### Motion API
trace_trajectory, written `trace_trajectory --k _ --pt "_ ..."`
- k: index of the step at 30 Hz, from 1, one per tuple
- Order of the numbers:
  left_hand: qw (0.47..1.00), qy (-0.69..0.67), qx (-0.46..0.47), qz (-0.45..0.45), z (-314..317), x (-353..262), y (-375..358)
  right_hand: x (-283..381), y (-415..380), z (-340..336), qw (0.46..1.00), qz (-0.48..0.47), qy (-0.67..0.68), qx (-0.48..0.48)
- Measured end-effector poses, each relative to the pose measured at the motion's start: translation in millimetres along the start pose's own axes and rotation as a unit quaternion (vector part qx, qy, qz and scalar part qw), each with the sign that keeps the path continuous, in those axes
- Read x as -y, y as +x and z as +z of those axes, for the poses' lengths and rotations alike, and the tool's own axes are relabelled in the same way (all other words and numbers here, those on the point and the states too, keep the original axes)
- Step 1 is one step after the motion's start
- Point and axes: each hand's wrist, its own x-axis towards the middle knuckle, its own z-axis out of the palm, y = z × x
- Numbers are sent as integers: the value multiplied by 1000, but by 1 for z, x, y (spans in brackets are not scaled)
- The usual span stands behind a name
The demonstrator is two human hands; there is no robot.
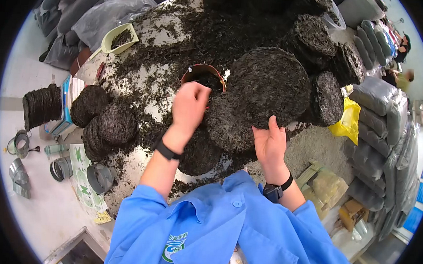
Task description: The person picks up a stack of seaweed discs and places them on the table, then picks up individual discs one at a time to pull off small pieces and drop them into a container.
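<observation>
My left hand is closed at the near rim of a round red-brown container with dark flakes inside; whatever its fingers may hold is hidden. A large, dark, round seaweed-like disc lies tilted to the right of the container. At its lower edge, my right hand grips the disc, thumb in front and the other fingers partly hidden. Another dark disc sits between my hands, partly beneath the large one.
Loose dark flakes cover the table. A scoop lies at the upper left. Dark discs sit at left, more at upper right. A yellow bag and stacked filled bags are at right. Metal rings lie lower left.
</observation>
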Motion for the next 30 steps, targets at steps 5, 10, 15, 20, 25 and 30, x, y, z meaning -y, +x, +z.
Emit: trace_trajectory --k 5,10,15,20,25,30 --pt "971 -129 11 199 27 -54 -50 -20 2 -7 998 30 5 46" --pt "977 -56 13 208 30 -40 -49 -35 1 9 998 10 -4 59" --pt "967 17 77 241 25 -30 -36 -37 1 15 996 43 -14 74" --pt "915 -359 175 -61 16 -15 -27 -28 8 0 994 107 33 10" --pt "998 23 -34 42 14 89 30 -13 0 -12 994 97 12 -53" --pt "998 16 18 56 -27 78 -48 9 -13 -40 853 -231 -445 147"
